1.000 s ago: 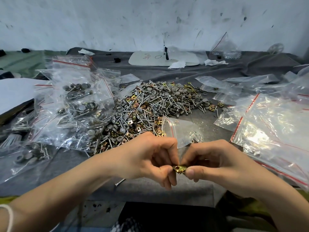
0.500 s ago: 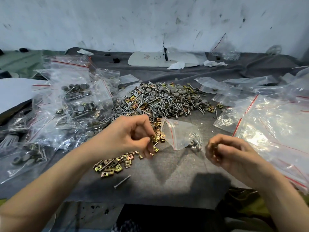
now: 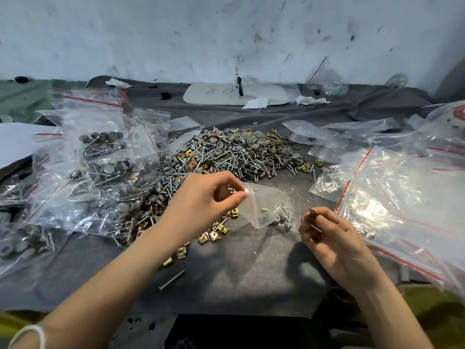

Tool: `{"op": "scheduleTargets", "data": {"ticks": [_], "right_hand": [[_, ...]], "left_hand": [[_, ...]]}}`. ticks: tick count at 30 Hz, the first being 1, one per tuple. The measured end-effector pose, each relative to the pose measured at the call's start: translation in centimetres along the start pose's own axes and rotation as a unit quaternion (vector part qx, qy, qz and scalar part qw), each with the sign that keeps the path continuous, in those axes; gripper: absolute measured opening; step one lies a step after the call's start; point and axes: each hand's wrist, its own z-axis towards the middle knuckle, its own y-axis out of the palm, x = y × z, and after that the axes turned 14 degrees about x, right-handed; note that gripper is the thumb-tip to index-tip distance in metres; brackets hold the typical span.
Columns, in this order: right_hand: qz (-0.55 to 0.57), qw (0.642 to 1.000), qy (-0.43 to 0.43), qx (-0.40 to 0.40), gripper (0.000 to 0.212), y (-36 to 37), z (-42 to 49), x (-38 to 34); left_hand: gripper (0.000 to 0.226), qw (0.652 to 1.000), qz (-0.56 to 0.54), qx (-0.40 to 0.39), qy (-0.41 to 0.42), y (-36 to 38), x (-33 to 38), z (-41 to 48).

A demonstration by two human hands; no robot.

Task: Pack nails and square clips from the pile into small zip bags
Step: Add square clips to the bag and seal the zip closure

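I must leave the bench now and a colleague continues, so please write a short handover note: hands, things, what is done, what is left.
Left hand pinches the top edge of the small bag.
Right hand pinches a square clip beside the bag, not yet inside.
Done: some nails lie in that bag; filled bags are heaped at the left.
Left: drop the clip in, seal the bag, go on with the large pile; loose clips lie beside the left forearm, empty bags at the right.
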Motion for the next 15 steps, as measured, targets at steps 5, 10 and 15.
{"op": "scheduleTargets", "data": {"ticks": [5,10,15], "right_hand": [[-0.065,0.992,-0.051,-0.090,0.032,2.5,-2.6,0.4],[-0.090,0.983,-0.078,-0.139,0.038,5.3,-3.9,0.9],[-0.084,0.987,-0.082,-0.110,0.045,4.8,-3.3,0.8]], "left_hand": [[0.019,0.991,-0.099,0.016,0.089,-1.4,2.5,-2.0],[0.016,0.980,-0.124,-0.028,0.153,-0.3,3.8,-3.6],[0.013,0.987,-0.138,0.008,0.076,-0.8,2.6,-3.6]]}}
